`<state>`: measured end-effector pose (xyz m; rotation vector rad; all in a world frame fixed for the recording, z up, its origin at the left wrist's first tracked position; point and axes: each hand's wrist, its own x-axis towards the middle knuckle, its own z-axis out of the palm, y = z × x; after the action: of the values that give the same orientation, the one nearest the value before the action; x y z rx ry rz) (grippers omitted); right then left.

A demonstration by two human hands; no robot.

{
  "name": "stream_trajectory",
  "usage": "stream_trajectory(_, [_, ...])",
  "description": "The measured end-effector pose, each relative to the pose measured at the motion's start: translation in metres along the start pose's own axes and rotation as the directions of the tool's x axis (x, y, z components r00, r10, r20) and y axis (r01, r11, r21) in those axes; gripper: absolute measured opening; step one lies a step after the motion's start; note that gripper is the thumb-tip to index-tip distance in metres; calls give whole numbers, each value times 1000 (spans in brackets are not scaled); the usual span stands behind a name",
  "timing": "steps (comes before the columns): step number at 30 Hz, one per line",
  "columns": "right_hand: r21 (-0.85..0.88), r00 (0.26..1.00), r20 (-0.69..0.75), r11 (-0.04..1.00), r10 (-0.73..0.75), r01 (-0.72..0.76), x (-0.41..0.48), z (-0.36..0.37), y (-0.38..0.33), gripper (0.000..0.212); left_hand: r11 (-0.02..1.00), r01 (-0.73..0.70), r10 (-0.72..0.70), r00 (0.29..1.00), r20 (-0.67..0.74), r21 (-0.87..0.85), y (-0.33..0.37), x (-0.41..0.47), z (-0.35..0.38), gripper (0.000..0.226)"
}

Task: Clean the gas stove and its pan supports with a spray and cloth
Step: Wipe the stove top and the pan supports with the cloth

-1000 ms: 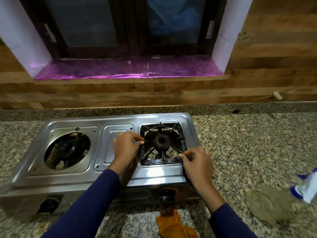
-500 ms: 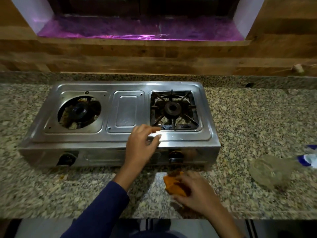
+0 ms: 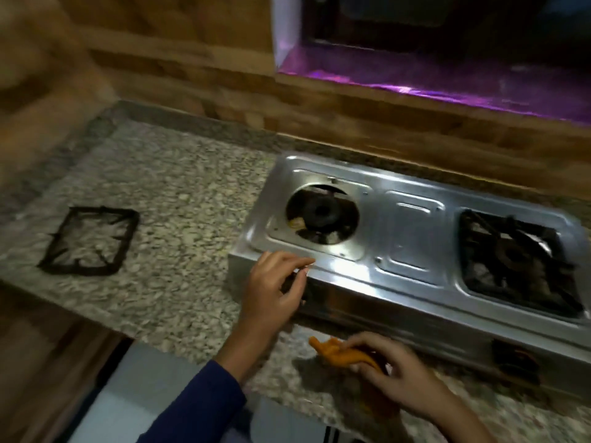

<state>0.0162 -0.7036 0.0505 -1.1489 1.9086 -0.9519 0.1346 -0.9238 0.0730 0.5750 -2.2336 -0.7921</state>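
The person wore a dark blue long sleeve [image 3: 204,401] ending on the left forearm; the left hand [image 3: 275,282] and right hand [image 3: 399,375] were bare.

We see bare granite counter [image 3: 192,219] left of the stove [image 3: 412,238], with one loose pan support [image 3: 89,241] lying farther left. A wooden wall [image 3: 351,123] runs close behind the stove. In front of it, our left hand [image 3: 275,286], right hand [image 3: 403,375] and cloth [image 3: 342,350] fill the narrow strip.

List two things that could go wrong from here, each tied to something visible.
1. The left hand hovers at the stove's front edge; a bump there might turn gas on.
2. The left burner sits uncovered; wiping with the orange cloth in the right hand could push dirt into it.
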Motion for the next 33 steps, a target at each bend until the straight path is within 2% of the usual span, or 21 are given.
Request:
stream_trajectory(3, [106,996,67,993,-51,43,75,61,-60,28,993,83,-76,994,-79,83,-67,-1,-75,18])
stream_trajectory(7, [182,992,28,977,-120,113,175,155,-118,30,928,298,-242,939,-246,223,-179,-11,-174,17])
stream_trajectory(10, [252,993,2,962,-115,111,241,213,-148,31,788,548,-447,822,-353,279,-252,-15,-241,17])
stream_trajectory(12, [298,999,-15,953,-47,49,272,237,-166,30,672,683,-585,727,-360,286,-289,-12,-273,24])
stream_trajectory(15, [348,995,-87,937,43,-10,308,259,-186,24,530,804,-740,593,-318,269,-344,4,-303,40])
stream_trajectory(17, [275,993,-116,962,28,5,334,274,-198,25,468,841,-810,531,-247,272,-377,18,-316,50])
stream_trajectory(19, [162,988,-143,983,-63,86,349,283,-204,29,495,836,-833,534,-144,235,-387,31,-315,55])
stream_trajectory(21, [-36,973,-126,981,-192,189,369,303,-209,34,529,834,-833,546,-90,159,-398,41,-318,54])
stream_trajectory(23, [-278,953,-28,918,-301,282,381,325,-204,37,532,835,-839,542,-45,144,-408,47,-321,56])
stream_trajectory(26, [-584,938,116,742,-326,330,384,351,-182,54,563,793,-811,584,-25,231,-422,49,-320,60])
stream_trajectory(27, [-630,936,129,702,-326,332,382,355,-177,63,570,790,-806,590,-30,228,-426,49,-318,60])
stream_trajectory(29, [-680,931,154,648,-331,343,375,353,-171,73,552,827,-829,558,-36,107,-428,46,-311,53])
stream_trajectory(31, [-654,924,194,659,-329,372,367,344,-167,66,512,858,-859,513,-4,-36,-425,41,-302,43])
stream_trajectory(33, [-599,931,203,713,-305,364,355,329,-163,55,493,866,-867,497,27,-87,-418,37,-290,38])
